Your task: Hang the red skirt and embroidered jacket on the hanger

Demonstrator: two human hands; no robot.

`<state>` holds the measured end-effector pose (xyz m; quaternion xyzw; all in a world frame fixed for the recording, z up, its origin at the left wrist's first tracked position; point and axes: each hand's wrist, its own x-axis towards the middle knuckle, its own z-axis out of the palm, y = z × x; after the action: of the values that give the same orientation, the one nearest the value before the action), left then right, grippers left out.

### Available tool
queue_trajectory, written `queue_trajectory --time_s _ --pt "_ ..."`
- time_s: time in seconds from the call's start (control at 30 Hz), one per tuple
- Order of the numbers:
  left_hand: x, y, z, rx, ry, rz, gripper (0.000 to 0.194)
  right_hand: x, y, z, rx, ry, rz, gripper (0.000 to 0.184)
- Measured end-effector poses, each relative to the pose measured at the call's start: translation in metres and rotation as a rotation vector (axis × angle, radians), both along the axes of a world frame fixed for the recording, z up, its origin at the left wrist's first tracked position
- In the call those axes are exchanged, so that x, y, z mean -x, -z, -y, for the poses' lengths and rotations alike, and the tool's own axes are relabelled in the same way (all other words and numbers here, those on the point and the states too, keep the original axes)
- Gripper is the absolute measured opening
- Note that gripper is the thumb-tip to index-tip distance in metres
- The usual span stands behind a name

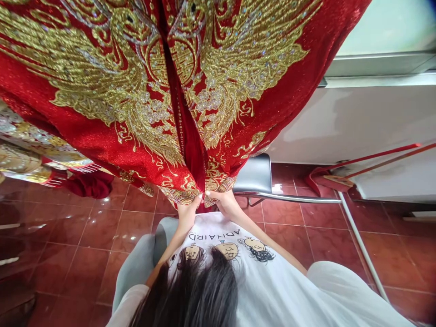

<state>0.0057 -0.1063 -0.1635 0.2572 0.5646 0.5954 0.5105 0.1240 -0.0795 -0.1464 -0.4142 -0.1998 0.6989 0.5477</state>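
Observation:
A red garment (pixel 143 91) thick with gold embroidery and beads hangs in front of me, filling the upper half of the view. A dark red front seam (pixel 185 131) runs down its middle. My left hand (pixel 188 213) pinches the gold hem just left of the seam. My right hand (pixel 223 202) grips the hem just right of it. Both hands are closed on the fabric's lower edge (pixel 204 193), thumbs nearly touching. Below them lie my white printed T-shirt (pixel 245 263) and my dark hair.
A grey chair seat (pixel 254 175) with a metal frame stands behind the garment at right. More embroidered red clothing (pixel 44 159) lies at left. A red-handled mop (pixel 340 177) and a white pole lean by the white wall. The floor is glossy red tile (pixel 85 245).

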Motion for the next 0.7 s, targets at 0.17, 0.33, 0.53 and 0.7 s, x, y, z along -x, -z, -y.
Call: queue_trajectory --time_s 0.17,0.33,0.53,0.7 --pt "-0.001 0.008 0.001 -0.003 -0.012 0.065 0.033 0.008 -0.004 -0.003 -0.022 -0.042 -0.002 0.059" --pt "0.002 0.013 -0.002 0.054 -0.051 0.183 0.043 -0.008 0.014 -0.002 0.026 -0.128 0.184 0.054" --pt "0.004 0.011 -0.005 0.095 -0.008 0.2 0.039 -0.022 0.021 0.015 0.236 -0.59 0.512 0.059" --pt "0.004 0.02 -0.003 0.053 -0.002 0.164 0.038 -0.001 0.003 0.007 0.001 -0.367 0.529 0.035"
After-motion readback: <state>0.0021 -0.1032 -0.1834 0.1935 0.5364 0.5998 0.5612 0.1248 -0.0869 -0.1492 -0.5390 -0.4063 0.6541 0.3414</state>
